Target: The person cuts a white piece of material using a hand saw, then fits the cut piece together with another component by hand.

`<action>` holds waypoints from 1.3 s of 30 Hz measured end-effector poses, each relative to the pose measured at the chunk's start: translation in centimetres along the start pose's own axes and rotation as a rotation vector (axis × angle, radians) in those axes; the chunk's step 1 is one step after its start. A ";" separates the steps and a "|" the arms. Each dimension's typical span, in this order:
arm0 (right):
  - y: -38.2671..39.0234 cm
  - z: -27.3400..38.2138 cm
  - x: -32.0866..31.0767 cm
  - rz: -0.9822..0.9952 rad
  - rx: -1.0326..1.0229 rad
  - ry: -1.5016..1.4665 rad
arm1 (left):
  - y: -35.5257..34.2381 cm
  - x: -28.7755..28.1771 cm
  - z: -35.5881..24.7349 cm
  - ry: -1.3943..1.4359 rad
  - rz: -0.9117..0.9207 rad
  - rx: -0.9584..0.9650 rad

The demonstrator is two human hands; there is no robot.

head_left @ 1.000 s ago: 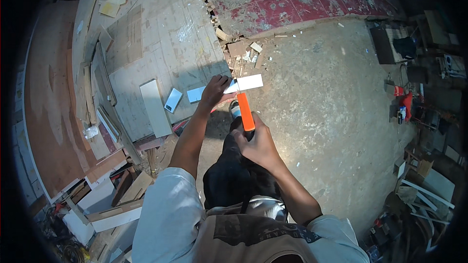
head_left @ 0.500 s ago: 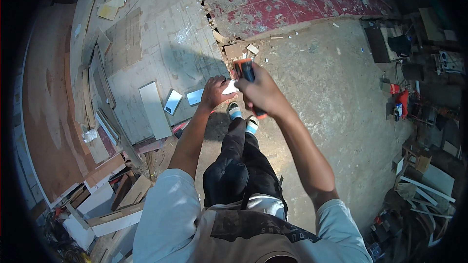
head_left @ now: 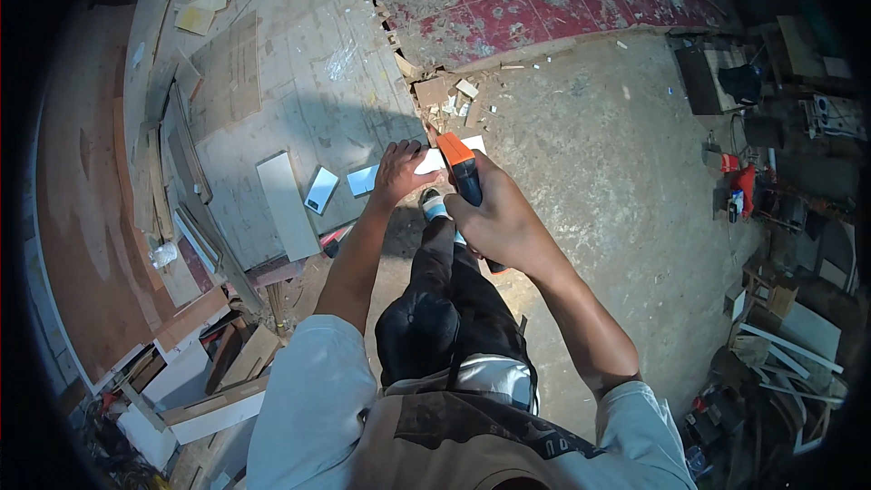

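Plywood worktop (head_left: 308,54), scuffed and seamed, meets a mottled concrete floor (head_left: 581,200) along its right side, with a dusty red tiled surface (head_left: 535,0) past its far right. At the worktop's right edge, a left hand (head_left: 399,172) is clamped over a flat white strip (head_left: 430,161), while a right hand (head_left: 499,225) wraps tightly around an orange-and-black tool (head_left: 456,150) that partly hides the strip. Chunky wood offcuts (head_left: 449,102) litter the worktop's edge; a smooth, pale rectangular board (head_left: 288,204) lies on top.
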State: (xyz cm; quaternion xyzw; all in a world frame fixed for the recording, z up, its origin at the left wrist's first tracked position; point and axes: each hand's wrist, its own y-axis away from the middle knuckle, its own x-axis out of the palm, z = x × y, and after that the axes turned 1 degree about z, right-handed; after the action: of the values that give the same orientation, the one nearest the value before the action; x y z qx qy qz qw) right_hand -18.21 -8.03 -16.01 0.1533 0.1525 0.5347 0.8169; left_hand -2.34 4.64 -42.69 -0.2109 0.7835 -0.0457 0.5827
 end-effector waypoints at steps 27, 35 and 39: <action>-2.1 -4.8 1.7 -0.071 -0.051 -0.019 | 0.4 0.8 0.5 0.005 0.011 -0.033; -5.6 -7.7 2.4 -0.079 -0.035 0.031 | 0.4 1.4 0.1 0.017 0.043 -0.037; -3.1 -5.8 2.3 -0.067 -0.080 0.032 | 0.8 0.7 0.1 0.003 0.081 -0.058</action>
State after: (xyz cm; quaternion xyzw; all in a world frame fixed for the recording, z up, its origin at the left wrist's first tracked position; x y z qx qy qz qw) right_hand -17.18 -6.57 -22.79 0.1068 0.1491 0.5151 0.8373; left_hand -2.65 5.10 -43.59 -0.1956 0.7934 0.0005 0.5764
